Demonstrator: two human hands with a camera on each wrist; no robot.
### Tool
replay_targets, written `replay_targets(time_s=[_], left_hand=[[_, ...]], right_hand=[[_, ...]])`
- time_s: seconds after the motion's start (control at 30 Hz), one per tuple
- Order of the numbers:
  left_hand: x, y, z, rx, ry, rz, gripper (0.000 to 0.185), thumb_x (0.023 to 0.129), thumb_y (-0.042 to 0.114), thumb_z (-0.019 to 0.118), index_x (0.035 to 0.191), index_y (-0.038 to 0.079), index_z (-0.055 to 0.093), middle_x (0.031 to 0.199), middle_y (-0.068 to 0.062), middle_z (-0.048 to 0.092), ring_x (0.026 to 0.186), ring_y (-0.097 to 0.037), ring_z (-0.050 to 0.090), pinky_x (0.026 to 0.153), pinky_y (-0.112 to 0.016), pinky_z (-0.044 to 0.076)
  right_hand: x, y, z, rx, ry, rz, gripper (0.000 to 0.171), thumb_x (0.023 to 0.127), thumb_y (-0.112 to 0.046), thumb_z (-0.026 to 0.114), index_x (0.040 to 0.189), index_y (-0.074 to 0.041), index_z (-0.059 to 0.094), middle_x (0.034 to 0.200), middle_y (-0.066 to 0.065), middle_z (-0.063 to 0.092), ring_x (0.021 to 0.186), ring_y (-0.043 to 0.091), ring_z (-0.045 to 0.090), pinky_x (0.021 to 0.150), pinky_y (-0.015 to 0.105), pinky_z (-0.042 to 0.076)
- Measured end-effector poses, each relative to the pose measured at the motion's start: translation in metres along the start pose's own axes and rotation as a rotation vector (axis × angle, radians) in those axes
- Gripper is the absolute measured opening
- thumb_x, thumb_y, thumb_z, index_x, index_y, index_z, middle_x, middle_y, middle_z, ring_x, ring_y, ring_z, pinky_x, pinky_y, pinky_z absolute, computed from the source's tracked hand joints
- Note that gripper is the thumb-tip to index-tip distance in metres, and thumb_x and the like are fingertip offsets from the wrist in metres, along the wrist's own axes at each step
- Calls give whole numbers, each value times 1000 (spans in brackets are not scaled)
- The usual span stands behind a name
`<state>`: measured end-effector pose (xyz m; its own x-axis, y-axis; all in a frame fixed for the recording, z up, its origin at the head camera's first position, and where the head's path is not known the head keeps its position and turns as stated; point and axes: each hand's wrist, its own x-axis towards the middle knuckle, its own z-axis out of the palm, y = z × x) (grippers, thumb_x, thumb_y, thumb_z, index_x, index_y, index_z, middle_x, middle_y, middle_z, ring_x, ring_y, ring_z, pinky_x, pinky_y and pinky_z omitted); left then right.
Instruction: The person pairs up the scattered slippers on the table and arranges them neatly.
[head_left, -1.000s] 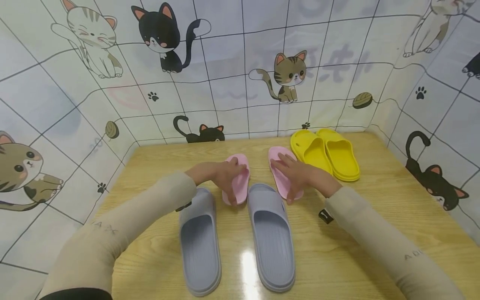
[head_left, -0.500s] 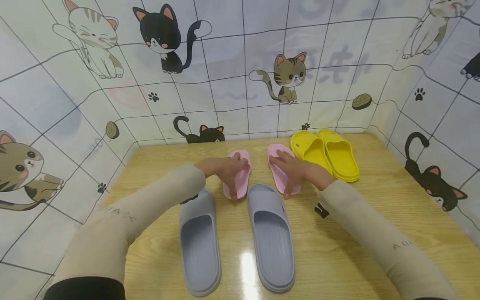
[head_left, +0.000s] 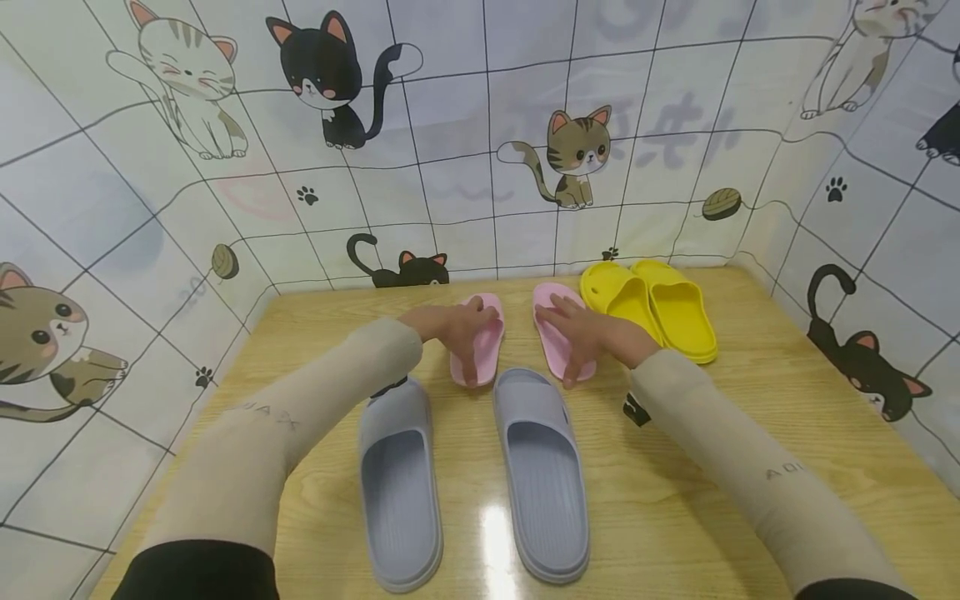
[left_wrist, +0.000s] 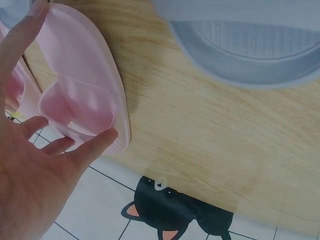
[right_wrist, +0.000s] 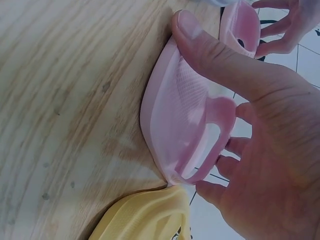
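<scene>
We see a pale wooden table [head_left: 750,467] with a bright glare spot [head_left: 497,525] — boxed in by white gridded walls [head_left: 465,125] printed with cartoon cats [head_left: 577,154].

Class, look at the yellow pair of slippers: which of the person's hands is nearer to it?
Right. The right hand rests on a pink slipper directly beside the yellow pair. The left hand holds the other pink slipper, farther from the yellow pair.

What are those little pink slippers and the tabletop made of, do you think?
Pink slippers: probably soft moulded foam or rubber, matte, one-piece with fine ribbing, slightly translucent at the edges. Tabletop: light wood or wood-look laminate, visible grain, glossy enough to reflect a lamp.
</scene>
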<state>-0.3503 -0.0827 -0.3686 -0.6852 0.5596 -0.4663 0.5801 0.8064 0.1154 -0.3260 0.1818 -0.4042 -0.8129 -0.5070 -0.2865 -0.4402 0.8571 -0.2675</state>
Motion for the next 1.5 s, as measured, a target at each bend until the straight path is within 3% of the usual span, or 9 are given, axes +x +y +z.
replay_targets(time_s=[0.13, 0.43, 0.73, 1.03, 1.5], left_hand=[[5, 1, -2, -27, 8, -11, 129, 65, 45, 97, 164, 20, 17, 165, -19, 19, 142, -35, 42, 115, -57, 43], [20, 4, -7, 6, 34, -4, 118, 65, 45, 96, 156, 17, 26, 154, -20, 30, 131, -35, 52, 111, -52, 48], [26, 6, -12, -82, 48, -28, 121, 67, 40, 95, 162, 22, 21, 163, -18, 22, 140, -35, 43, 114, -57, 44], [35, 10, -12, -107, 93, -37, 119, 73, 38, 92, 164, 20, 18, 166, -17, 20, 148, -35, 37, 118, -56, 40], [43, 16, -5, -111, 161, -31, 119, 71, 39, 94, 163, 20, 22, 163, -16, 26, 142, -32, 43, 111, -57, 46]], right_hand=[[3, 1, -2, 8, -6, 13, 134, 68, -32, 98, 168, -19, 9, 174, 17, -8, 161, 42, -1, 127, 64, 18], [6, 2, -8, 23, -16, 36, 133, 70, -29, 97, 168, -22, 8, 175, 16, -10, 162, 40, -1, 126, 63, 20], [12, 7, -9, 18, -6, 35, 134, 69, -31, 97, 168, -19, 9, 174, 17, -10, 161, 41, 0, 126, 64, 21], [16, 8, -10, 21, 5, 33, 135, 67, -32, 98, 168, -19, 9, 175, 16, -10, 161, 42, 1, 125, 65, 22], [16, 0, -8, 29, 15, 51, 136, 67, -30, 98, 168, -21, 8, 175, 16, -8, 159, 47, 9, 122, 66, 28]])
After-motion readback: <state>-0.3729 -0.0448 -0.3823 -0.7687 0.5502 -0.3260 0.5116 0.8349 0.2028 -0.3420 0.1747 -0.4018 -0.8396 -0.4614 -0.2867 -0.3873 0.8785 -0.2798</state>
